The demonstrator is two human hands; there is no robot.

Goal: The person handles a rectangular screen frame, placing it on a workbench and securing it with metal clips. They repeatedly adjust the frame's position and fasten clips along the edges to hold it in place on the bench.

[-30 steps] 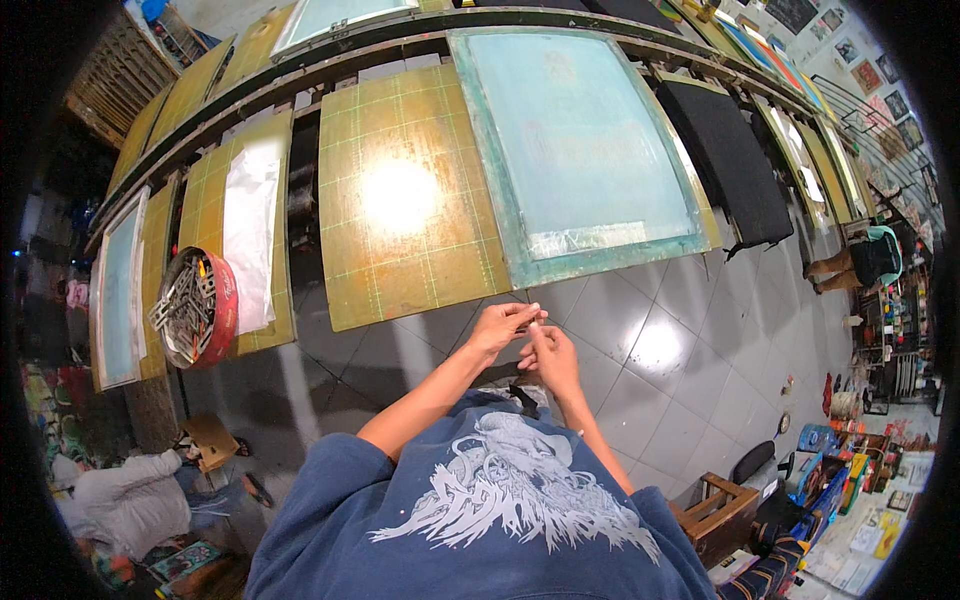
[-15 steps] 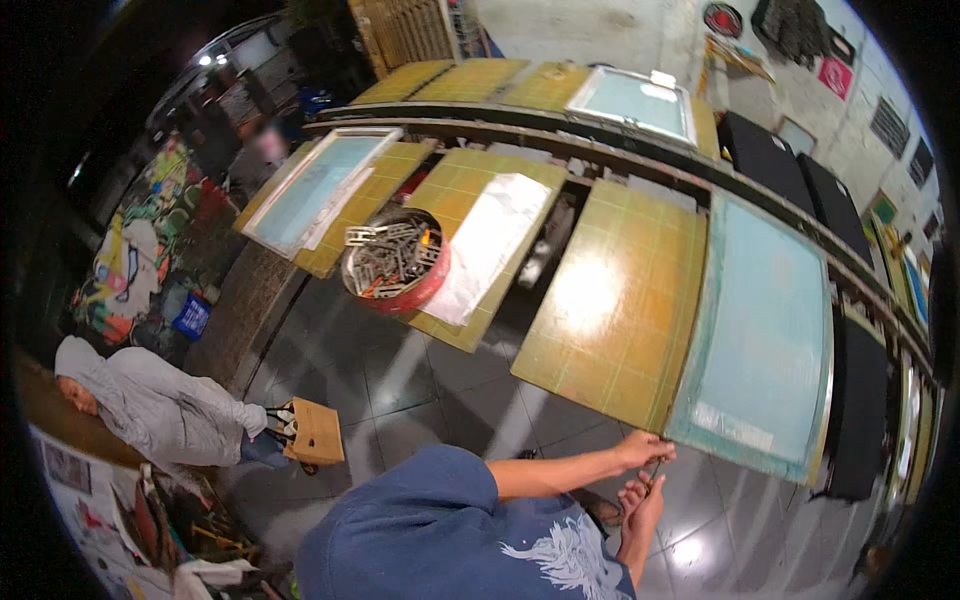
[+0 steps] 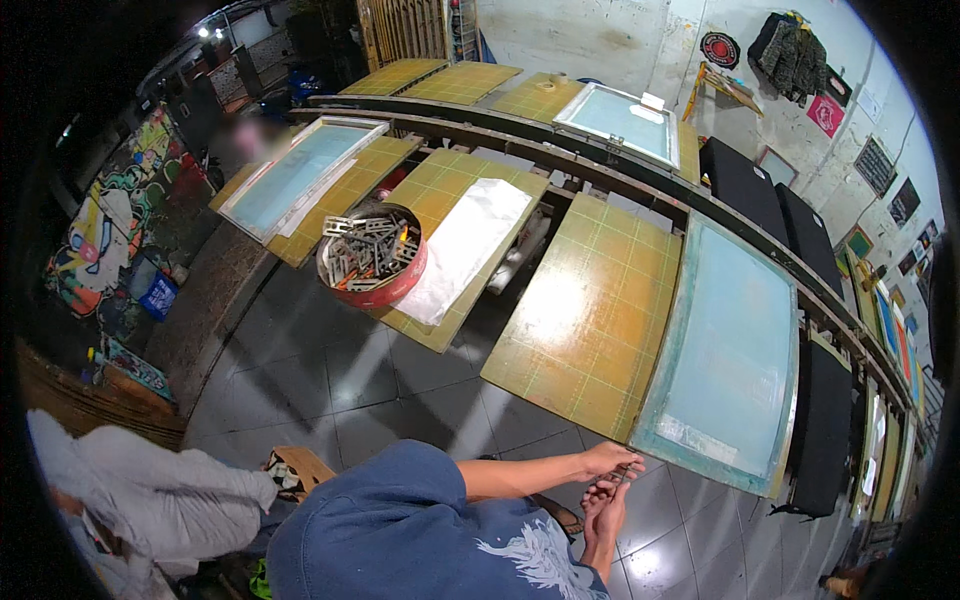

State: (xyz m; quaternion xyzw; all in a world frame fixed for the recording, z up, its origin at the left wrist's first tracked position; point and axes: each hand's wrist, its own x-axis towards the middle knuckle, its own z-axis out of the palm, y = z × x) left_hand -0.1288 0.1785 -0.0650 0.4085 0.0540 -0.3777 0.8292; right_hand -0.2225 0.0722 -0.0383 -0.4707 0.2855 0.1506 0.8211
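Overhead, red round sign (image 3: 716,49), pink poster (image 3: 826,114)

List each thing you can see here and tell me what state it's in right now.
Left hand: pinching a small item, too small to identify.
Right hand: fingers meeting the left's.
Red tub: full of metal pieces.
Teal screen frame: lying flat.
White sheet: spread on yellow board.

Small thin metal piece (image 3: 622,478) between fingertips
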